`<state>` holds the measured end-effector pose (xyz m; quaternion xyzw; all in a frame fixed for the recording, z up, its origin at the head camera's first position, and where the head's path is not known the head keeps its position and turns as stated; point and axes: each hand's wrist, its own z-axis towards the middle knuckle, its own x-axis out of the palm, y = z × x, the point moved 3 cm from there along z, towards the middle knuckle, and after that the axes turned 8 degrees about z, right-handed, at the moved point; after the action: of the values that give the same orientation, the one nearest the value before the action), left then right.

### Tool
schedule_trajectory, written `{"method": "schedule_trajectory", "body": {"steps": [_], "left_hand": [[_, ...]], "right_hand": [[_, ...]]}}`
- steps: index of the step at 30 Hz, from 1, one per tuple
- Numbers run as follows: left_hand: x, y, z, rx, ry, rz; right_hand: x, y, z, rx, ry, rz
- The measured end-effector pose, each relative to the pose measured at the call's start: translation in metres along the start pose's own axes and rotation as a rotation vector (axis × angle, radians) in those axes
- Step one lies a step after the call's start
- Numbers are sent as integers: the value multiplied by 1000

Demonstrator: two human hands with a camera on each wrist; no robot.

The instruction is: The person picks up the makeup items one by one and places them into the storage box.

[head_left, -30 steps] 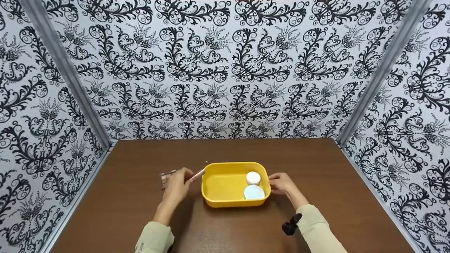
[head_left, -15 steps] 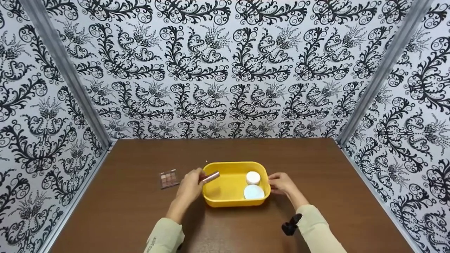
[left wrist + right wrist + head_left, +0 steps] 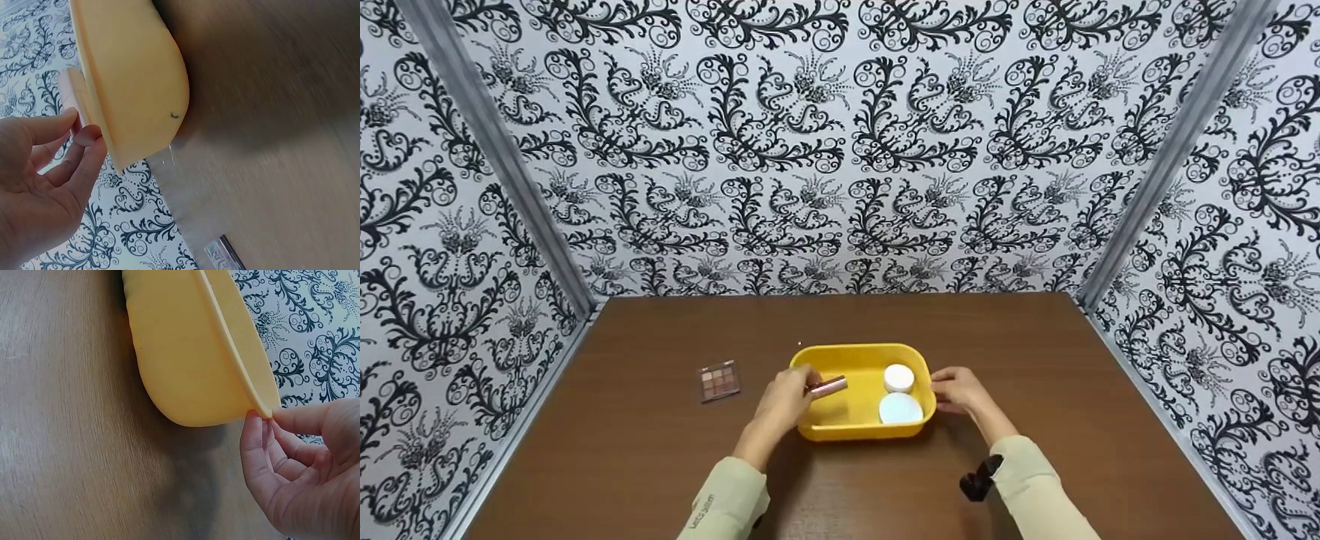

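A yellow plastic basin stands on the brown table. My left hand is over its left rim and pinches a slim, shiny pink lipstick-like tube between thumb and fingers. The tube points right, above the basin's inside; in the left wrist view, my left hand holds the pink tube beside the basin wall. At the basin's right end, my right hand grips the rim; the right wrist view has this hand pinching the rim between thumb and fingers.
Inside the basin, on its right side, lie a small white round container and a larger pale round one. An eyeshadow palette lies on the table left of the basin. Patterned walls enclose the table's back and sides.
My left hand has carried the pink tube rightward, from outside the basin's left edge to over its inside, uncovering the palette. My right hand has stayed on the rim.
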<state>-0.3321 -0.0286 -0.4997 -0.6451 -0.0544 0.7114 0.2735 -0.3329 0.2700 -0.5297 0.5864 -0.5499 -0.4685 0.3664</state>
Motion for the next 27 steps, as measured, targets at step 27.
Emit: {"method": "schedule_trajectory", "body": {"steps": [27], "left_hand": [[37, -25, 8, 73, 282, 146]], "right_hand": [[0, -2, 1, -3, -26, -15]]}}
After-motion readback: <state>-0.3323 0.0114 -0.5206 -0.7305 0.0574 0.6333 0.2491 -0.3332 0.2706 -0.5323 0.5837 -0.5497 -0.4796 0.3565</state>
